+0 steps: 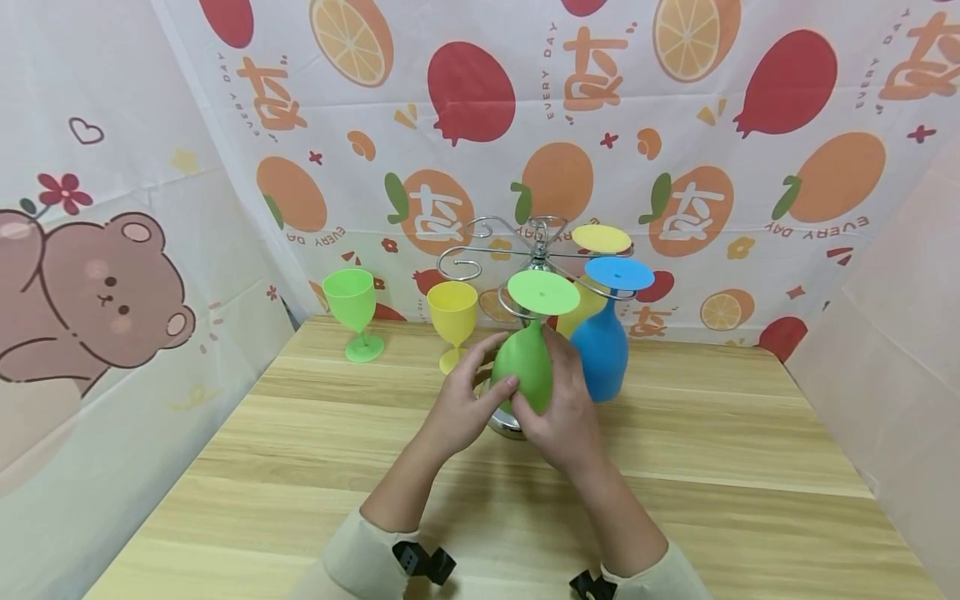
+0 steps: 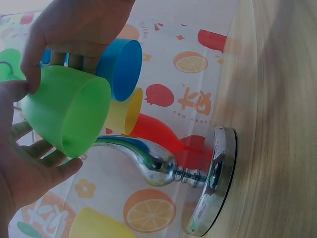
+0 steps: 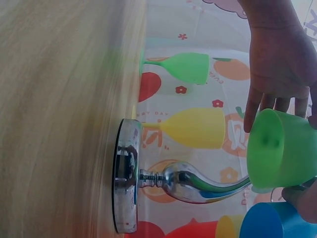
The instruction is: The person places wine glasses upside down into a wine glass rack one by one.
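Note:
A green goblet (image 1: 528,358) hangs upside down on a chrome rack (image 1: 539,250), its foot lying over a wire loop. My left hand (image 1: 468,404) holds the bowl from the left, and my right hand (image 1: 562,408) holds it from the right. Both thumbs press the near side while the other fingers wrap round the sides. In the left wrist view the bowl's open rim (image 2: 89,116) faces down toward the table. Right of it a blue goblet (image 1: 602,354) hangs inverted, with a yellow goblet (image 1: 602,239) behind, partly hidden.
Upright on the table (image 1: 360,433) at back left stand a green goblet (image 1: 350,300) and a yellow goblet (image 1: 453,312). A red goblet (image 2: 156,133) shows behind the rack's post in the left wrist view. The rack's round base (image 2: 213,183) sits below the hands. Patterned cloth (image 1: 480,167) hangs behind.

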`<action>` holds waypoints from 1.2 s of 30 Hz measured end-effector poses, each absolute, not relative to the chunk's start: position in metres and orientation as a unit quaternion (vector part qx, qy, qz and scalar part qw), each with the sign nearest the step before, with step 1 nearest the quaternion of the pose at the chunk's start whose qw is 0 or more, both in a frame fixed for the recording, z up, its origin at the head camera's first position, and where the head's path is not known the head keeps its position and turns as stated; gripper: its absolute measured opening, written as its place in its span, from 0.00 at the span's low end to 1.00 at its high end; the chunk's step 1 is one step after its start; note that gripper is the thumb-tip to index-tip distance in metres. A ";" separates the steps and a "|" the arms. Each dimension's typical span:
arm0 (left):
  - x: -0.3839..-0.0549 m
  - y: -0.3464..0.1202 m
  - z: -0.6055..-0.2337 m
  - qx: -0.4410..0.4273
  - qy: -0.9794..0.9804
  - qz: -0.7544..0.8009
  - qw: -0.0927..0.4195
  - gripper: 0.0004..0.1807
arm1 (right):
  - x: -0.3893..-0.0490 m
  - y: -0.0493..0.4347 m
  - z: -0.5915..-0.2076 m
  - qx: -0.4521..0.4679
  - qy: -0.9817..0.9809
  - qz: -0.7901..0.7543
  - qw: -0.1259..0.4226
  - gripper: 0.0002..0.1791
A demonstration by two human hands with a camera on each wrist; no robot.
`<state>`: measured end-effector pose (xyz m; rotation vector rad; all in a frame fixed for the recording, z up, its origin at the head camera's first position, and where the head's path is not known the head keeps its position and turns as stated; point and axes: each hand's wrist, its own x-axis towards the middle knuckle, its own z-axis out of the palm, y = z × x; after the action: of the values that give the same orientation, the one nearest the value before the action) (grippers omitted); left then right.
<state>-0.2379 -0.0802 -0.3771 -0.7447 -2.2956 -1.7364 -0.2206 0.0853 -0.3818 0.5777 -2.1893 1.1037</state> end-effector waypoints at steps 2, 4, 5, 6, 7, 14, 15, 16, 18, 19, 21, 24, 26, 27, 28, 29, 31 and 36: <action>-0.238 -0.080 -0.377 -0.252 -0.768 -0.583 0.083 0.30 | -0.220 0.086 -0.382 0.216 -0.825 0.423 0.306 0.45; -0.238 -0.080 -0.377 -0.254 -0.767 -0.584 0.083 0.30 | -0.220 0.086 -0.382 0.213 -0.823 0.426 0.309 0.45; -0.238 -0.080 -0.377 -0.253 -0.766 -0.585 0.083 0.29 | -0.219 0.086 -0.383 0.212 -0.823 0.427 0.310 0.45; -0.238 -0.080 -0.377 -0.254 -0.765 -0.585 0.082 0.29 | -0.219 0.085 -0.382 0.211 -0.822 0.428 0.311 0.45; -0.238 -0.080 -0.377 -0.255 -0.765 -0.586 0.082 0.29 | -0.219 0.085 -0.382 0.210 -0.821 0.431 0.311 0.44; -0.237 -0.080 -0.376 -0.260 -0.762 -0.587 0.085 0.27 | -0.218 0.085 -0.382 0.208 -0.817 0.441 0.307 0.41; -0.237 -0.080 -0.376 -0.259 -0.762 -0.587 0.084 0.26 | -0.218 0.085 -0.382 0.207 -0.818 0.441 0.306 0.41; -0.237 -0.080 -0.376 -0.259 -0.763 -0.586 0.083 0.26 | -0.218 0.085 -0.382 0.206 -0.818 0.441 0.305 0.41; -0.236 -0.080 -0.375 -0.257 -0.764 -0.586 0.081 0.25 | -0.218 0.085 -0.382 0.205 -0.820 0.440 0.304 0.40; -0.236 -0.080 -0.375 -0.256 -0.765 -0.586 0.081 0.25 | -0.218 0.085 -0.382 0.204 -0.820 0.441 0.303 0.40; -0.236 -0.080 -0.375 -0.255 -0.765 -0.586 0.081 0.25 | -0.218 0.085 -0.381 0.203 -0.820 0.441 0.303 0.40; -0.237 -0.080 -0.376 -0.255 -0.763 -0.589 0.081 0.25 | -0.218 0.086 -0.381 0.204 -0.821 0.440 0.302 0.40; -0.238 -0.080 -0.377 -0.255 -0.761 -0.590 0.082 0.25 | -0.218 0.086 -0.381 0.204 -0.821 0.440 0.301 0.40; -0.238 -0.079 -0.377 -0.256 -0.761 -0.590 0.082 0.25 | -0.218 0.086 -0.381 0.204 -0.821 0.439 0.301 0.40; -0.238 -0.079 -0.377 -0.256 -0.762 -0.590 0.081 0.25 | -0.218 0.086 -0.381 0.204 -0.822 0.439 0.301 0.40; -0.238 -0.080 -0.377 -0.256 -0.762 -0.590 0.081 0.25 | -0.218 0.086 -0.381 0.203 -0.823 0.438 0.300 0.40; -0.239 -0.080 -0.377 -0.256 -0.762 -0.589 0.082 0.24 | -0.218 0.086 -0.381 0.201 -0.824 0.437 0.299 0.40; -0.247 -0.087 -0.378 -0.242 -0.759 -0.598 0.082 0.23 | -0.218 0.086 -0.382 0.197 -0.827 0.434 0.297 0.40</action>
<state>-0.2469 -0.0870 -0.3780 -0.7237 -2.2681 -1.7864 -0.2182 0.0856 -0.3818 0.5234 -2.1994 1.1550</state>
